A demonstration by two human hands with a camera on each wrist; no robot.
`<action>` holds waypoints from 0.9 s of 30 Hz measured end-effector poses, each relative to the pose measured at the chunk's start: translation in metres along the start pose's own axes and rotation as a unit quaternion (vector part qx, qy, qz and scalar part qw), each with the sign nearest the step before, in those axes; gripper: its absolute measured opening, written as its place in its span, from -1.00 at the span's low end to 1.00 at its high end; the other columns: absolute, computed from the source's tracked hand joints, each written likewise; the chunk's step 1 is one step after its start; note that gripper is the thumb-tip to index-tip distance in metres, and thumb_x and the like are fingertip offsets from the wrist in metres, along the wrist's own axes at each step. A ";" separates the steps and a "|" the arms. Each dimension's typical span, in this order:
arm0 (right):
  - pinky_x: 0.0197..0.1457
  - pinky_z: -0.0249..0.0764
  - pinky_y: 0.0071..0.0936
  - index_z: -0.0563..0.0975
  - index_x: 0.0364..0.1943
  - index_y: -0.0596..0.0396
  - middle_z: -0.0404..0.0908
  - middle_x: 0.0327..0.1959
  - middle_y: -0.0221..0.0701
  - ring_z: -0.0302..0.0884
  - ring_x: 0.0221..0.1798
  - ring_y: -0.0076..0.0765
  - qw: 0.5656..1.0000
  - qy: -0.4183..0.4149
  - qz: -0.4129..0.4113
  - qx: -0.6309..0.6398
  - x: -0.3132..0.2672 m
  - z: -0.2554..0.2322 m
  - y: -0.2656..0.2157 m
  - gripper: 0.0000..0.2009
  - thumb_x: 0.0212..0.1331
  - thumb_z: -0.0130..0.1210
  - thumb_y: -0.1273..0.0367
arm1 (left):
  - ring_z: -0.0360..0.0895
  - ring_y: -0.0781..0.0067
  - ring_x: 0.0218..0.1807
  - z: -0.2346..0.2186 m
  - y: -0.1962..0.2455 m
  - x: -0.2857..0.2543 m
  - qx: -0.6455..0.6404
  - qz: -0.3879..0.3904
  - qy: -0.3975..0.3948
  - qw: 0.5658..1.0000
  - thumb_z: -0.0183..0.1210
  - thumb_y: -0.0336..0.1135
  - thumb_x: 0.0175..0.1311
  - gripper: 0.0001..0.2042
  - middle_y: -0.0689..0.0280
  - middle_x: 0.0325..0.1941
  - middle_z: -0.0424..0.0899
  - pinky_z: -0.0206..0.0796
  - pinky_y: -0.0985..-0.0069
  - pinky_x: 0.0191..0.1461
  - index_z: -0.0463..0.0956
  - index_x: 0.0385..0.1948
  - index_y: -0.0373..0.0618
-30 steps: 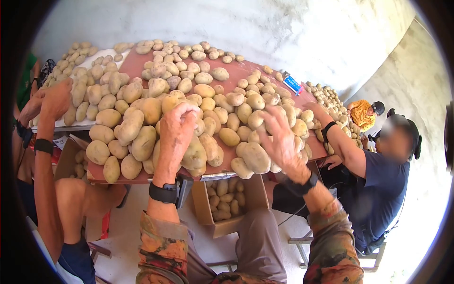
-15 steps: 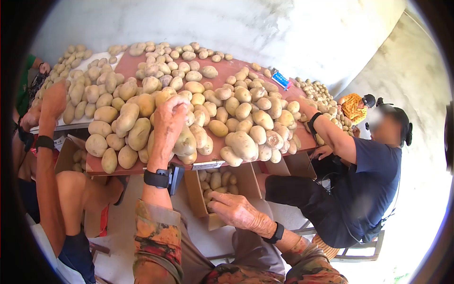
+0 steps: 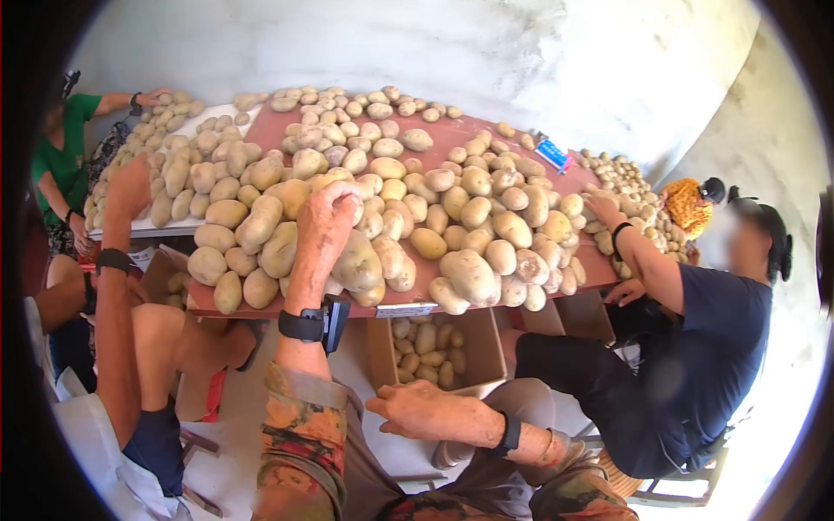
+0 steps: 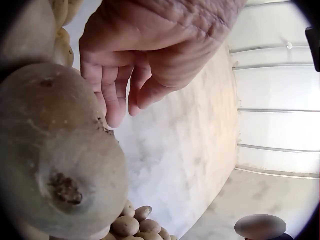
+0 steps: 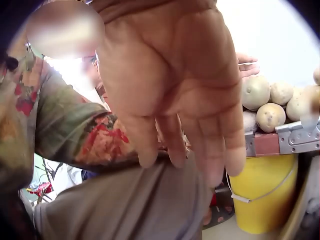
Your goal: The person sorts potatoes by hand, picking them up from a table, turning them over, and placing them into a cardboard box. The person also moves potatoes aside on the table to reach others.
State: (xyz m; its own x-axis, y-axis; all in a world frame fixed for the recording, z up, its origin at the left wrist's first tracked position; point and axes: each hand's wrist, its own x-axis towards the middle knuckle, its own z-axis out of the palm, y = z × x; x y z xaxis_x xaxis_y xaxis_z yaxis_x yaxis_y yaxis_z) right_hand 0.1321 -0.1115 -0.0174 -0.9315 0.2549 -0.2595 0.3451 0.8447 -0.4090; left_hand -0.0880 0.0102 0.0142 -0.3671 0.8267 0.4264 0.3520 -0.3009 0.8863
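Note:
A heap of potatoes point(image 3: 469, 273) covers much of the red tabletop point(image 3: 599, 269). My left hand point(image 3: 326, 221) hovers at the front of the heap, fingers bent loosely downward. In the left wrist view nothing shows between its fingers, and a large potato point(image 4: 60, 150) with dark blemishes lies close below the fingertips. Below the table edge, my right hand point(image 3: 426, 410) is over my lap, just in front of a cardboard box point(image 3: 486, 347) part full of potatoes. The right wrist view shows its bare palm with the fingers extended.
A blue packet point(image 3: 553, 154) lies at the back of the table. People sit close by on both sides, with a dark-shirted person point(image 3: 712, 347) at right and a bare forearm point(image 3: 117, 347) at left. A yellow bucket point(image 5: 265, 195) stands under the table edge.
My right hand has come back from the potatoes on the table, down past the cardboard box to above my lap. The left hand has stayed over the heap.

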 end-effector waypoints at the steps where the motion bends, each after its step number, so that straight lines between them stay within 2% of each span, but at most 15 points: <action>1: -0.17 0.55 -0.21 0.43 -0.11 0.21 0.52 -0.26 -0.21 0.58 -0.14 -0.02 1.000 -0.003 -0.001 0.017 0.001 -0.003 0.003 -0.65 0.13 0.21 0.27 | 0.51 0.59 -0.47 -0.004 -0.001 0.003 -0.001 -0.015 0.000 1.000 0.06 -0.38 0.24 -0.82 0.35 -0.45 0.60 0.35 0.61 -0.38 0.60 -0.23 -0.21; 2: -0.16 0.55 -0.19 0.43 -0.10 0.21 0.52 -0.24 -0.21 0.58 -0.14 -0.01 0.999 -0.014 -0.015 0.028 0.004 -0.004 0.004 -0.64 0.14 0.20 0.26 | 0.48 0.66 -0.47 -0.007 -0.002 0.005 -0.002 -0.031 0.001 1.000 0.05 -0.40 0.25 -0.82 0.42 -0.44 0.57 0.32 0.66 -0.41 0.60 -0.22 -0.19; 3: -0.14 0.54 -0.17 0.43 -0.08 0.21 0.52 -0.22 -0.21 0.58 -0.13 0.00 0.999 -0.024 -0.029 0.038 0.008 -0.006 0.006 -0.63 0.15 0.19 0.25 | 0.57 0.53 -0.48 -0.009 -0.001 0.004 -0.003 -0.029 0.024 0.999 0.09 -0.37 0.23 -0.83 0.29 -0.52 0.64 0.39 0.55 -0.34 0.61 -0.27 -0.22; 6: -0.09 0.53 -0.14 0.46 -0.04 0.21 0.56 -0.18 -0.20 0.59 -0.12 0.01 0.992 -0.037 -0.089 0.082 0.017 -0.007 0.015 -0.64 0.19 0.15 0.24 | 0.57 0.45 -0.49 -0.016 0.005 0.005 0.017 -0.047 0.004 0.999 0.09 -0.35 0.23 -0.82 0.21 -0.52 0.63 0.38 0.49 -0.33 0.60 -0.26 -0.23; 7: -0.07 0.53 -0.14 0.47 -0.03 0.20 0.58 -0.16 -0.19 0.60 -0.12 0.02 0.988 -0.040 -0.111 0.099 0.019 -0.007 0.020 -0.64 0.20 0.14 0.25 | 0.57 0.38 -0.48 -0.019 0.008 0.005 0.075 -0.041 -0.024 0.996 0.10 -0.35 0.22 -0.82 0.17 -0.51 0.63 0.38 0.45 -0.33 0.60 -0.27 -0.24; 9: -0.04 0.52 -0.17 0.49 -0.03 0.20 0.61 -0.15 -0.17 0.61 -0.11 -0.01 0.961 -0.096 -0.118 0.231 0.026 -0.015 0.036 -0.66 0.23 0.11 0.25 | 0.58 0.23 -0.47 -0.027 0.011 0.000 0.185 -0.032 -0.077 0.979 0.12 -0.33 0.20 -0.81 0.08 -0.48 0.62 0.38 0.37 -0.31 0.59 -0.29 -0.26; 10: -0.03 0.52 -0.19 0.50 -0.03 0.20 0.63 -0.14 -0.16 0.62 -0.10 -0.02 0.940 -0.125 -0.120 0.294 0.028 -0.016 0.044 -0.67 0.24 0.10 0.26 | 0.57 0.23 -0.45 -0.029 0.015 -0.004 0.218 -0.016 -0.095 0.971 0.13 -0.33 0.19 -0.80 0.10 -0.49 0.61 0.37 0.37 -0.30 0.58 -0.27 -0.27; 12: -0.03 0.51 -0.23 0.52 -0.04 0.20 0.65 -0.17 -0.13 0.62 -0.11 -0.03 0.925 -0.111 -0.113 0.345 0.033 -0.007 0.064 -0.67 0.24 0.10 0.24 | 0.56 0.24 -0.42 -0.034 0.024 -0.011 0.286 0.015 -0.133 0.949 0.15 -0.32 0.17 -0.77 0.13 -0.49 0.59 0.35 0.37 -0.28 0.56 -0.22 -0.28; 13: -0.03 0.51 -0.25 0.53 -0.04 0.20 0.66 -0.19 -0.12 0.63 -0.12 -0.04 0.916 -0.104 -0.110 0.372 0.035 -0.001 0.073 -0.67 0.24 0.09 0.24 | 0.55 0.16 -0.38 -0.034 0.030 -0.015 0.308 0.016 -0.132 0.942 0.16 -0.33 0.16 -0.76 0.10 -0.45 0.59 0.35 0.33 -0.24 0.55 -0.21 -0.27; 16: -0.03 0.51 -0.24 0.52 -0.01 0.18 0.67 -0.21 -0.13 0.63 -0.13 -0.05 0.957 -0.066 -0.057 0.276 0.040 0.011 0.088 -0.64 0.23 0.10 0.22 | 0.54 -0.01 -0.25 -0.027 0.041 -0.028 0.365 0.042 -0.128 0.921 0.20 -0.32 0.13 -0.72 0.04 -0.34 0.58 0.34 0.23 -0.15 0.52 -0.15 -0.23; 18: -0.04 0.51 -0.24 0.53 0.00 0.16 0.67 -0.21 -0.13 0.63 -0.14 -0.03 0.957 -0.051 -0.065 0.278 0.046 0.018 0.093 -0.64 0.22 0.11 0.22 | 0.51 -0.05 -0.15 -0.023 0.041 -0.039 0.388 0.084 -0.118 0.910 0.22 -0.29 0.12 -0.69 0.05 -0.25 0.55 0.31 0.17 -0.11 0.49 -0.11 -0.19; 21: -0.04 0.51 -0.22 0.53 0.01 0.15 0.66 -0.20 -0.12 0.63 -0.15 -0.01 0.961 -0.046 -0.056 0.266 0.044 0.012 0.089 -0.64 0.22 0.11 0.22 | 0.47 -0.04 -0.03 -0.007 0.051 -0.050 0.385 0.113 -0.112 0.909 0.25 -0.34 0.07 -0.62 0.04 -0.07 0.51 0.29 0.20 0.02 0.47 -0.04 -0.22; 24: -0.04 0.52 -0.18 0.53 0.02 0.13 0.65 -0.19 -0.12 0.63 -0.16 0.00 0.972 -0.043 -0.021 0.232 0.041 0.008 0.085 -0.63 0.20 0.14 0.22 | 0.43 -0.01 0.04 0.018 0.051 -0.059 0.387 0.142 -0.144 0.900 0.28 -0.35 0.01 -0.58 0.07 -0.05 0.48 0.28 0.24 0.07 0.46 -0.04 -0.20; 25: -0.04 0.52 -0.17 0.53 0.02 0.12 0.64 -0.19 -0.13 0.63 -0.16 0.00 0.975 -0.042 -0.006 0.217 0.040 0.007 0.084 -0.63 0.20 0.15 0.22 | 0.42 0.00 0.06 0.028 0.039 -0.063 0.392 0.191 -0.143 0.888 0.31 -0.35 -0.04 -0.56 0.09 -0.06 0.48 0.24 0.21 0.17 0.45 -0.05 -0.18; 27: -0.02 0.52 -0.15 0.53 0.01 0.12 0.64 -0.19 -0.12 0.62 -0.14 0.00 0.967 -0.076 0.069 0.232 0.033 -0.008 0.075 -0.63 0.18 0.16 0.22 | 0.42 0.01 0.06 0.045 0.038 -0.069 0.444 0.222 -0.159 0.854 0.32 -0.35 -0.05 -0.55 0.09 -0.05 0.48 0.18 0.17 0.24 0.45 -0.06 -0.17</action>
State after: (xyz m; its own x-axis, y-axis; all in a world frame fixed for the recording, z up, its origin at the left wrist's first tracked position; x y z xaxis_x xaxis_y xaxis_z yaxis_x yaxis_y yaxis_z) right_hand 0.1264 -0.0355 -0.0495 -0.8569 0.2487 -0.4515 0.5130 0.4968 -0.7000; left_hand -0.0105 -0.0364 0.0102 0.1737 0.8548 0.4891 0.9611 -0.2554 0.1049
